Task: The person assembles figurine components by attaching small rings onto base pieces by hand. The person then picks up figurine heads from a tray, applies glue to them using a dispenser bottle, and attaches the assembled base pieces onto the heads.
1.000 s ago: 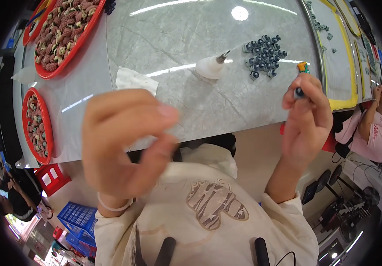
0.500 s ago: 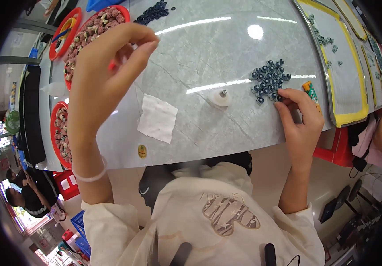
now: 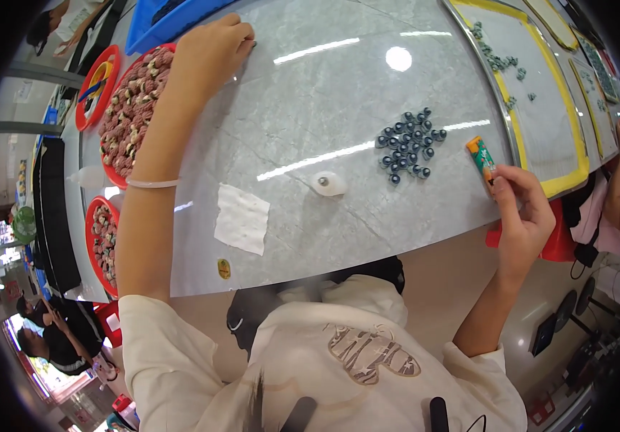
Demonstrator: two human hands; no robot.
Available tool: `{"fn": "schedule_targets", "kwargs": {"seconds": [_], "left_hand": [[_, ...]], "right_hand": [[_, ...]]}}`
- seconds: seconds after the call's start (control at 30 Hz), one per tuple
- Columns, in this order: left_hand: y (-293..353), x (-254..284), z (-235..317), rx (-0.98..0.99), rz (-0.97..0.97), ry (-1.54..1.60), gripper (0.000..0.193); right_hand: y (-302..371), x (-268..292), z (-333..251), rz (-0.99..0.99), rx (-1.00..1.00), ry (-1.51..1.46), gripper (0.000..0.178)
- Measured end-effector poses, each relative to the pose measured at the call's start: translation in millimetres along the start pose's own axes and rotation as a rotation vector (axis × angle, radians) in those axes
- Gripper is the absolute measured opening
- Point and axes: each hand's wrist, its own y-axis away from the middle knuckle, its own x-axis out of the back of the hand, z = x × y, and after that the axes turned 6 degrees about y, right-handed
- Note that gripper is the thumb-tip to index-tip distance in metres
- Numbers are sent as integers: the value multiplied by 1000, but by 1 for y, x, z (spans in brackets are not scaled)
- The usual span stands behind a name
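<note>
My left hand reaches to the far left of the table with fingers bent and pressed together. It covers the spot of the small dark ring-like pieces; only a dark bit shows by the fingertips, and what they pinch is hidden. At the right, my right hand has thumb and forefinger closed at the near end of a small orange-and-green tube, which lies on the table. Left of it stands a cluster of dark, shiny, bead-like pieces. A white squeeze bottle with a metal tip stands mid-table.
A crumpled white cloth lies near the front edge, beside a gold oval sticker. Red basins of pinkish pieces and a blue bin line the left. Yellow-edged trays stand at the right, with another person's arm beyond.
My left hand has gone farther out, down over the dark pieces. The right hand has left the bead-like cluster and moved right to the tube. The whole view has shifted slightly.
</note>
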Motion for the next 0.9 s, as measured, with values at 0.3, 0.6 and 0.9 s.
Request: {"fn": "schedule_targets", "kwargs": {"seconds": [0.3,0.6,0.9], "left_hand": [[2,8,8,22,6,48,10],[80,95,96,264,174,559,10],[150,95,142,418,258,908,15]], "right_hand": [[-55,16,30,174,-25,148,14],[-90,5,47,-38,74,497,16],[-88,5,51,-91,75,272,14]]}}
